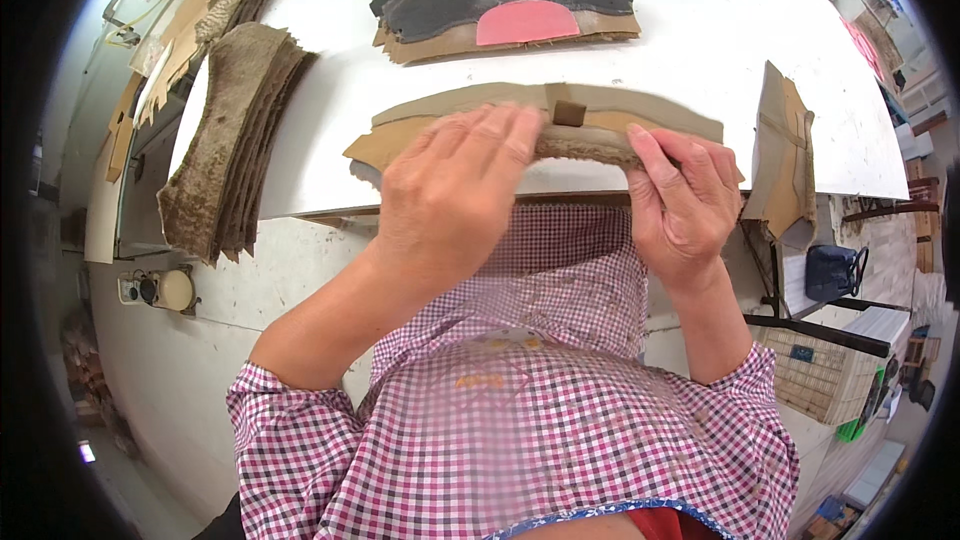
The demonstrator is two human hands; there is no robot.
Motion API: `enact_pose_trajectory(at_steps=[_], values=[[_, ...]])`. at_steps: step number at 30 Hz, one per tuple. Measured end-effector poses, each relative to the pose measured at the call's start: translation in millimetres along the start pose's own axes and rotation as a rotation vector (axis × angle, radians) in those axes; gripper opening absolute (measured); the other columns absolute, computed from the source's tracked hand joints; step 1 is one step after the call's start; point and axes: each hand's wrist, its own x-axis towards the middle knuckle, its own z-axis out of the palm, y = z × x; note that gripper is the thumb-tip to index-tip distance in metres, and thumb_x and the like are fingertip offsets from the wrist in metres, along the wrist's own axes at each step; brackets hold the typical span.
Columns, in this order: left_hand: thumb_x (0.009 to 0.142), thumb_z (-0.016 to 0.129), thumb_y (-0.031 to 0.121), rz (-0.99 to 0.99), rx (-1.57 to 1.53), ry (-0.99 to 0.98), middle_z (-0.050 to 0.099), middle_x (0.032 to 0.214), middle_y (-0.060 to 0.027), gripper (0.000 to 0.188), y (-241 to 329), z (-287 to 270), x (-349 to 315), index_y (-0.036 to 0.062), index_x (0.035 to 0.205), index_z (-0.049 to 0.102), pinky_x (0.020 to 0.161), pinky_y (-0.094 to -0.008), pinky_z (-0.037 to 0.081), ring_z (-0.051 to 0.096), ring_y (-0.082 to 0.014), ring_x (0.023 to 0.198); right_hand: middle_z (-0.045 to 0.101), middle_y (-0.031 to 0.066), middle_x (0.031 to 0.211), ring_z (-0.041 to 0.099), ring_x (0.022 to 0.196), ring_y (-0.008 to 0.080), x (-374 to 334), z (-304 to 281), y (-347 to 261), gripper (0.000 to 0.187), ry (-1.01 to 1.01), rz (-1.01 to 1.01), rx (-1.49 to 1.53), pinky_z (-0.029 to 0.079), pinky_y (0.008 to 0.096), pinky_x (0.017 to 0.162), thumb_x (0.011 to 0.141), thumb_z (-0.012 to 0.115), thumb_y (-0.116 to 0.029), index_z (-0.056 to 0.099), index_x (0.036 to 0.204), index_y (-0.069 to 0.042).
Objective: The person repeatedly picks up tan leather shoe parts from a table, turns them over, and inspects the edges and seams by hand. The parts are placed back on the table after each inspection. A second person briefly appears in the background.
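A wide, curved piece of tan sheet material [590, 144] with a fuzzy brown underside lies along the near edge of the table, its near edge rolled up between my hands. A small dark brown tab [569, 114] stands out at its middle. My left hand [450, 190], slightly blurred, is closed over the left part of that edge, the fingertips hidden behind it. My right hand [685, 190] pinches the edge farther right between thumb and fingers. Layers of tan and grey-beige sheet spread out behind both hands.
Fuzzy brown cut pieces [225, 130] are stacked at the table's left edge. Farther back on the white table [330, 40] lie tan and dark grey pieces [440, 15] with a pink half-round patch [528, 23]. More tan pieces [780, 155] hang over the right edge, near a dark blue bag [832, 272].
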Motion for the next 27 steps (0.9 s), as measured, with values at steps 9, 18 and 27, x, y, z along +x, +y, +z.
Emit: enact_pose_trajectory(at_steps=[9,18,27], values=[[0.071,0.063,-0.003,0.197,-0.049,-0.139,0.07,0.087,-0.0091,0.032,-22,3,-6,0.0036,0.102,0.068,0.058,-0.0285,0.058,0.068,-0.0185,0.068,0.064,0.0041,0.079,0.058,0.063,0.0154,11,-3,5,0.035,-0.28,-0.156,0.089,0.046,0.0282,0.055,0.071,0.067,0.001,0.07,0.104,-0.011],[0.074,0.066,-0.001,0.192,-0.207,-0.163,0.069,0.079,-0.0087,0.025,-29,-1,-9,0.0047,0.098,0.07,0.052,-0.0279,0.055,0.067,-0.017,0.062,0.063,0.0053,0.078,0.058,0.063,0.0156,12,-6,15,0.032,-0.359,-0.247,0.197,0.046,0.0267,0.052,0.072,0.067,-0.001,0.07,0.103,-0.011],[0.087,0.064,0.011,-0.205,-0.422,-0.543,0.07,0.082,-0.0105,0.018,-19,2,18,0.0017,0.101,0.07,0.065,-0.0326,0.054,0.067,-0.0242,0.072,0.067,0.0045,0.078,0.061,0.065,0.0171,34,-6,23,0.028,-0.339,-0.35,0.108,0.048,0.0294,0.057,0.07,0.067,0.0,0.068,0.096,-0.011]])
